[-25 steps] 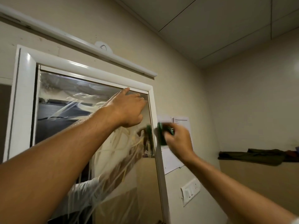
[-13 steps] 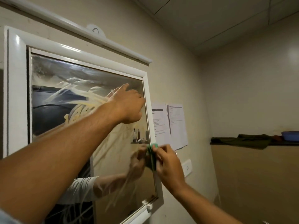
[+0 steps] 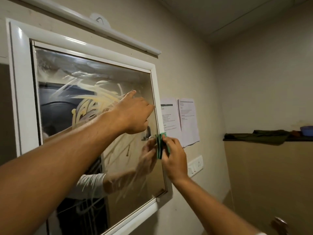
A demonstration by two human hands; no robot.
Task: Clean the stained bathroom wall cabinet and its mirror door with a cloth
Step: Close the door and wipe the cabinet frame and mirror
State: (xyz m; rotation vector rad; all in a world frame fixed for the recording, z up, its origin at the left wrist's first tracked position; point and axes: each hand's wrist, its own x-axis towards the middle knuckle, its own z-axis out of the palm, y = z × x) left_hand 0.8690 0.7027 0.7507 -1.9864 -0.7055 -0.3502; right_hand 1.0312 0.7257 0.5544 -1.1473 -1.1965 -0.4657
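We start nearest. The left hand [image 3: 133,114], mid frame, lies on the mirror [image 3: 94,73] by its right edge, thumb up and fingers half bent. We cannot tell if they hook the door edge. The right hand [image 3: 174,158], just below and right, pinches a folded green cloth [image 3: 160,146] and presses it to the right strip of the white frame [image 3: 22,82].

We judge the cloth soft, light and limp, so it's best kept folded as a pad with fingers behind it. The glass is stiff, slick and fragile, and the door likely swings, so we brace it flat and don't lean on it. Pale smears cover most of the mirror, so plenty is left to wipe.

Further right are papers [image 3: 188,119] and a switch [image 3: 194,164] on the wall. A shelf [image 3: 271,138] is at far right.
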